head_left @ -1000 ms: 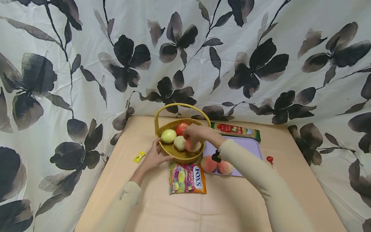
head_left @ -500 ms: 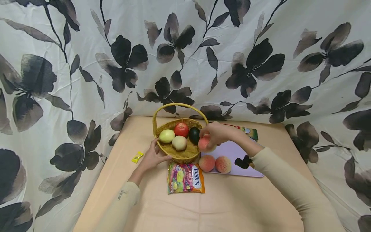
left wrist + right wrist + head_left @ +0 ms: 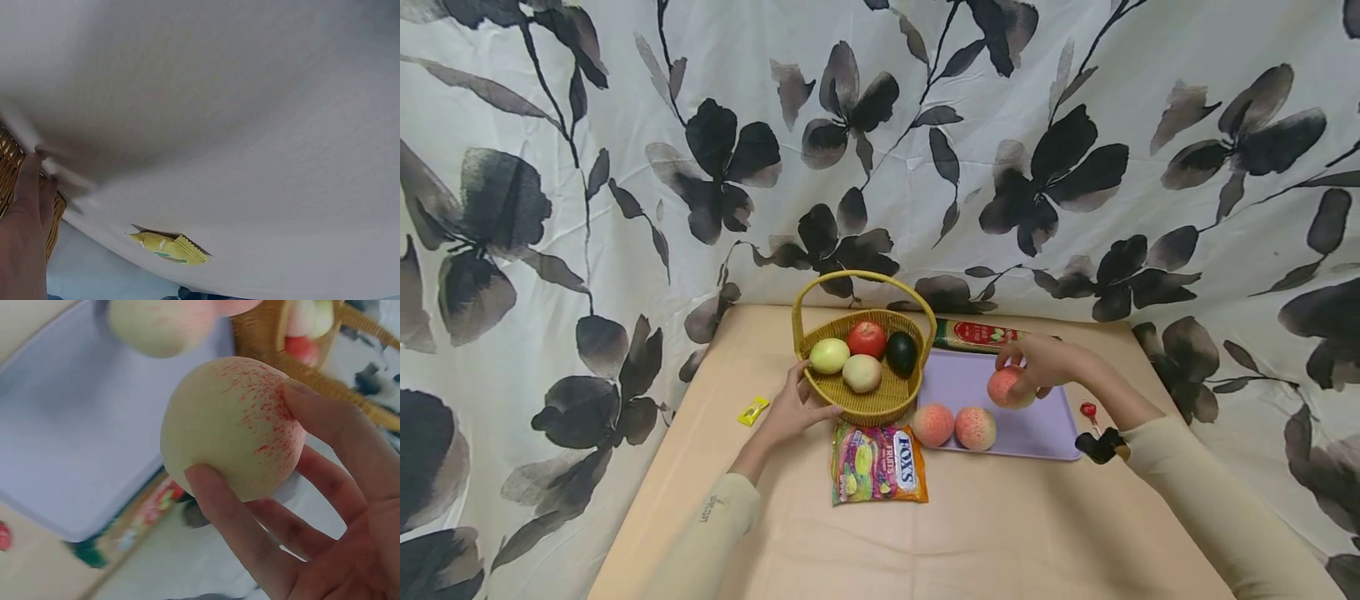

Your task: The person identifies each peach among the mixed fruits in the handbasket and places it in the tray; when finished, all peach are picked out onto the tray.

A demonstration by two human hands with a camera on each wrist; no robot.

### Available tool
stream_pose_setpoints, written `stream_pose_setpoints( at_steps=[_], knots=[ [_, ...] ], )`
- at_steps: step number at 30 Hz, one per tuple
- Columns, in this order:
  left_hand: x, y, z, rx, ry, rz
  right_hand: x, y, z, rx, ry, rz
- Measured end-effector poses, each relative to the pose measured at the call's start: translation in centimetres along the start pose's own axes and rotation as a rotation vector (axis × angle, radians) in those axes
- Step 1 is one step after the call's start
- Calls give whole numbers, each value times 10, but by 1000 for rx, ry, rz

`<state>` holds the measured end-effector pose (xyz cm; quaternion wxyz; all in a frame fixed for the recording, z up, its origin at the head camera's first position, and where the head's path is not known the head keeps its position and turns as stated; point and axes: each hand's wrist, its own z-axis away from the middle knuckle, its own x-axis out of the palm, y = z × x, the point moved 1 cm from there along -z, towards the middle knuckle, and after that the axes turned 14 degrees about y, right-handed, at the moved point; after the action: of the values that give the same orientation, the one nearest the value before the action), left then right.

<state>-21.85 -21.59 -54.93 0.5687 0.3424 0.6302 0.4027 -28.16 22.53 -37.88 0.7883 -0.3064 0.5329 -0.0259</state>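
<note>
My right hand (image 3: 1051,363) holds a peach (image 3: 1004,387) over the lilac tray (image 3: 1045,429). In the right wrist view the thumb and fingers sit around the pale, red-speckled peach (image 3: 222,425). Two more peaches, one left (image 3: 933,426) and one right (image 3: 975,429), lie at the tray's front left. My left hand (image 3: 786,414) touches the left front side of the yellow wicker basket (image 3: 872,414), its fingers stretched along the outer wall in the left wrist view. Inside the basket are a yellow-green fruit (image 3: 830,356), a red tomato-like one (image 3: 867,339), a dark avocado-like one (image 3: 901,353) and a pale round one (image 3: 862,373).
A FOX'S candy bag (image 3: 880,467) lies before the basket. A small yellow wrapped sweet (image 3: 753,411) is left of my left hand. Behind the tray lies a long green and red packet (image 3: 973,334); a red lollipop (image 3: 1088,411) lies right of the tray. Flowered cloth hangs behind.
My right hand has lifted a peach out of the basket and carried it right, over the tray, uncovering the dark fruit. The left hand has stayed at the basket.
</note>
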Motion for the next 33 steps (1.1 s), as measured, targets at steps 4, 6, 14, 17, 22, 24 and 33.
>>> stream_pose_setpoints(
  at_steps=[4, 6, 14, 17, 22, 24, 33],
  knots=[
    [1, -1, 1, -7, -3, -7, 9, 26, 8, 75, -8, -71],
    [1, -1, 1, -7, -3, -7, 16, 37, 11, 108, -10, -95],
    [3, -2, 2, 1, -2, -9, 43, 64, 15, 162, -51, -159],
    [3, -1, 2, 4, 1, -12, 52, 68, 15, 154, -52, -175],
    [3, 0, 3, 9, 10, -9, 61, 71, 14, 140, -47, -174],
    [2, 3, 4, 6, 8, 0, 64, 72, 14, 139, -49, -164],
    [2, 0, 2, 12, 13, -15, 71, 72, 13, 143, -51, -144]
  ],
)
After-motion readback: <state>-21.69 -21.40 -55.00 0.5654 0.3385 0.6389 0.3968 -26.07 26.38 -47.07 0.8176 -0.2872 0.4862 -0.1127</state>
